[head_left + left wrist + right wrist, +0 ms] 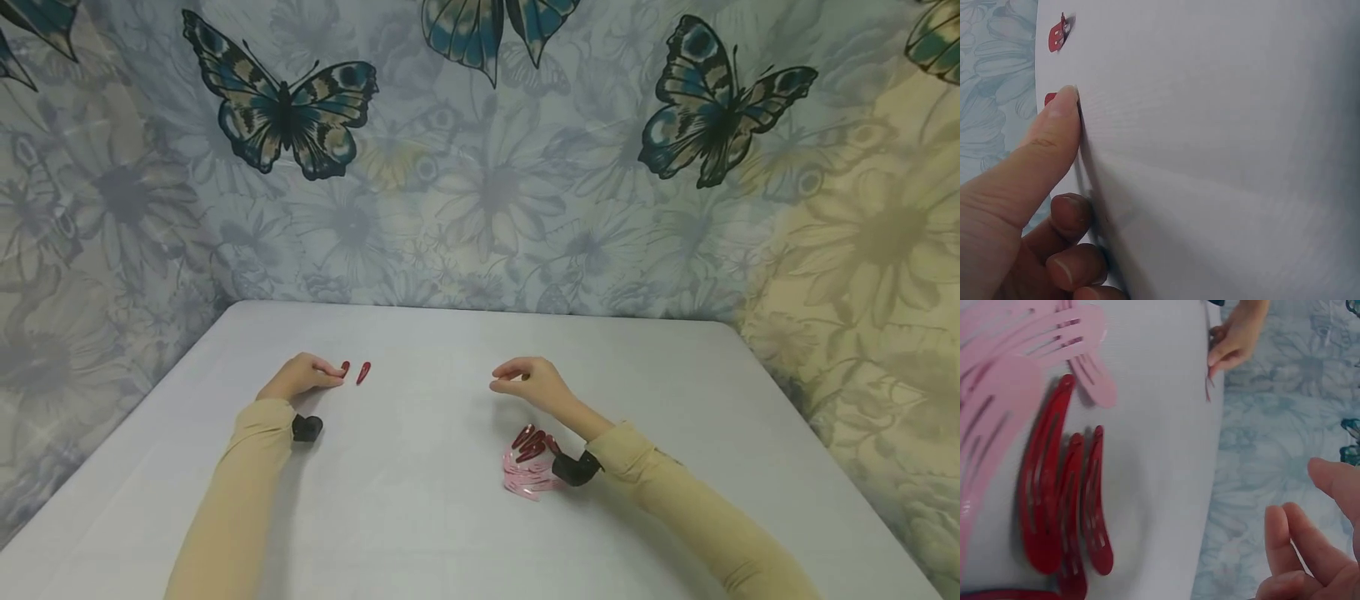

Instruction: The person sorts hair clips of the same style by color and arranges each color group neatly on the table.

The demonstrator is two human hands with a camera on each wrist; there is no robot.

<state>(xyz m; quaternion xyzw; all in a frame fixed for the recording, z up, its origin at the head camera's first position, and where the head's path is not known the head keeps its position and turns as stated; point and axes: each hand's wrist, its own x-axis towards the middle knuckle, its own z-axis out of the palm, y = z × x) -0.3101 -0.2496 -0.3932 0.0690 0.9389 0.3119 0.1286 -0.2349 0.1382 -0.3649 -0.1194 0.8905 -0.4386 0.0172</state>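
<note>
On the left of the table my left hand [302, 377] pinches a red snap hair clip [346, 365] low at the tabletop. In the left wrist view the thumb [1060, 119] hides most of that clip. A second red hair clip [363, 372] lies just to its right. My right hand [534, 382] hovers over the table with fingers softly bent, thumb apart and nothing between them. Below it lies a pile of red hair clips [1066, 487] and pink hair clips [528, 482], its right side partly hidden by the wrist camera.
The white table [420, 467] reaches back to a wall covering [495, 200] printed with flowers and butterflies. A black wrist camera [576, 468] on the right arm hangs right beside the clip pile. Another black camera [307, 428] sits at the left wrist.
</note>
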